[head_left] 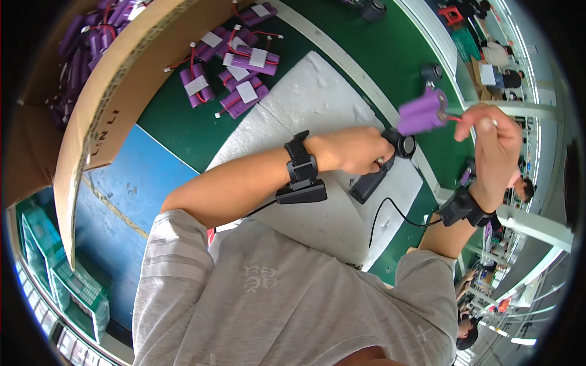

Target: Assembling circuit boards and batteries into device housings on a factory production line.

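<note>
My left hand [354,150] is closed on a black handheld device [370,183] with a straight handle and a round head, lying low over a white foam sheet [311,91]. Its fingers hide part of the handle. Off to the right, my right hand [495,137] pinches the red wire of a purple battery pack [422,113]. The pack, slightly blurred, hangs in the air just beyond the device's round head. Beyond the left forearm, several more purple battery packs [244,93] with white pads and red wires are heaped on the green table.
A cardboard box [131,67] stands at the left, with many purple packs inside. More dark round-headed parts [431,72] sit on the green table [390,43] past a pale strip. Teal crates [76,277] are at the lower left. Other people work in the background at the right.
</note>
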### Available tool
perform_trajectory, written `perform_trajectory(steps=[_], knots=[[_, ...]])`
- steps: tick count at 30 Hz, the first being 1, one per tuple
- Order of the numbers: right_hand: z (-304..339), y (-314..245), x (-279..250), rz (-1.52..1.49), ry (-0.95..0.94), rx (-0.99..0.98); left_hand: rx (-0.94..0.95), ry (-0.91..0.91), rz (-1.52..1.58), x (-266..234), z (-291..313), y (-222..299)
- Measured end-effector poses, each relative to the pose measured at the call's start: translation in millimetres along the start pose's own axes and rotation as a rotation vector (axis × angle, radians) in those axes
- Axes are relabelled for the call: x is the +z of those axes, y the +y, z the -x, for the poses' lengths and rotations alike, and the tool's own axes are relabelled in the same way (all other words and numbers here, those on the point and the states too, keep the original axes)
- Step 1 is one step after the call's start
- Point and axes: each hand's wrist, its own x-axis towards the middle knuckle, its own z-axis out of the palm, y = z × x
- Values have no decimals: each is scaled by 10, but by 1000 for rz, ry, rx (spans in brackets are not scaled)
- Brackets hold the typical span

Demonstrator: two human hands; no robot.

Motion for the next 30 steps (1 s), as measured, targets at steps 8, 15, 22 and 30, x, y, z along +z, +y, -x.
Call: perform_trajectory(steps=[8,15,22,30], knots=[[1353,816,261,-347,15,595,-124,-45,155,-35,-71,45],[1515,972,802,-450,297,572,-230,-141,249,-85,-42,48],[1569,1054,1072,-206,403,282,-291,-102,492,-76,-37,-47],[1510,1088,1161,31,468,348,-271,-151,490,-89,-37,-18]])
